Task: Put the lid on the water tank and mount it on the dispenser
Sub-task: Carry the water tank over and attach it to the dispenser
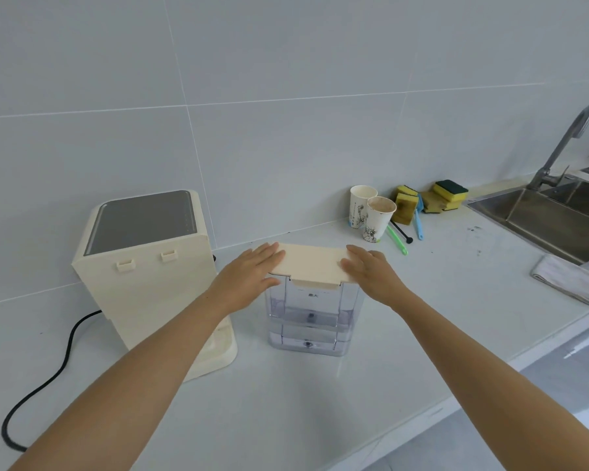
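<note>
Presently on a white counter (286, 419):

- Tank (312, 317): clear plastic, upright, mid-counter, just right of the dispenser and apart from it. Some water shows in its lower part.
- Lid (312, 263): cream, flat, lying across the tank's top, with a small tab hanging over the near edge. Whether it is fully seated cannot be told.
- Left hand (249, 277): palm down, fingers straight and together, flat on the lid's left end, thumb at the lid's near-left edge. Pressing rather than clasping.
- Right hand (371, 270): palm down, fingers extended, flat on the lid's right end. Nothing gripped.
- Dispenser (147, 277): cream body, grey top panel, two small clips on the face toward the tank, low base at the foot. Black cord (48, 379) trails off to the left.
- Two paper cups (371, 212) near the wall, touching each other.
- Sponges (429, 198), yellow and green, piled beside the cups; green and blue brushes (408, 229) in front of them.
- Sink (551, 212) with tap (561, 147), far right; folded cloth (568, 278) at its near edge.
</note>
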Demonstrator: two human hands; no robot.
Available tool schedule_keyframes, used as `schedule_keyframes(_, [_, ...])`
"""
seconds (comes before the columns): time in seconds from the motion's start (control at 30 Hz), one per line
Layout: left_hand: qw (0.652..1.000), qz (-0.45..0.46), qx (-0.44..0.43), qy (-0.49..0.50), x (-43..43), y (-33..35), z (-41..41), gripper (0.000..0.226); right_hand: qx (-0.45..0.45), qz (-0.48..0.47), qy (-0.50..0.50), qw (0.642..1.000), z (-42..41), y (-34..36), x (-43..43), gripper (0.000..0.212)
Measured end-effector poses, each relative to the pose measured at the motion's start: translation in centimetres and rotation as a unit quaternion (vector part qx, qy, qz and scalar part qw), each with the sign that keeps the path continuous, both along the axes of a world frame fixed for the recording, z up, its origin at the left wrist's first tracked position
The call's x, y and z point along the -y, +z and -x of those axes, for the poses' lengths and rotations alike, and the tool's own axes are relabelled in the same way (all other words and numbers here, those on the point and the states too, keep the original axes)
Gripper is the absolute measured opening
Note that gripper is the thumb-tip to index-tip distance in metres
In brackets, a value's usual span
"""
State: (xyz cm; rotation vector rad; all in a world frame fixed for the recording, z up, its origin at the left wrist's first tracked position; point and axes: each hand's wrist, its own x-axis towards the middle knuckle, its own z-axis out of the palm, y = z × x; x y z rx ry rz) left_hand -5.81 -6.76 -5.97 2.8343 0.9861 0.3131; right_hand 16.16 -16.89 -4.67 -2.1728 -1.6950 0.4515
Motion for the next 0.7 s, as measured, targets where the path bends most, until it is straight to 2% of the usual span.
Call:
schedule_keyframes(0.07, [0.995, 0.078, 0.05, 0.041, 0.2, -0.2, 0.3, 0.066, -0.126, -0.003, -0.029, 0.992, -0.2, -0.3, 0.5, 0.058])
schedule_keyframes(0.13, [0.977, 0.166, 0.106, 0.082, 0.4, -0.4, 0.7, 0.083, -0.255, -0.032, -0.055, 0.965, -0.1, -0.3, 1.1, 0.075])
schedule_keyframes(0.27, [0.93, 0.318, 0.128, 0.137, 0.6, -1.7, 0.6, 0.109, -0.349, -0.023, -0.057, 0.935, -0.1, -1.6, 2.3, 0.113])
schedule_keyframes(0.37, [0.905, 0.378, 0.117, 0.155, 0.1, -2.7, -0.1, 0.115, -0.372, -0.013, -0.071, 0.925, -0.2, -3.1, 2.6, 0.125])
schedule_keyframes(0.53, [0.885, 0.417, 0.151, 0.139, 0.2, -3.0, -1.2, 0.099, -0.394, 0.014, -0.095, 0.914, -0.6, -5.6, 2.2, 0.124])
schedule_keyframes(0.7, [0.89, 0.402, 0.148, 0.155, -0.4, -3.7, -1.8, 0.097, -0.368, -0.005, -0.096, 0.925, -0.5, -6.8, 1.4, 0.095])
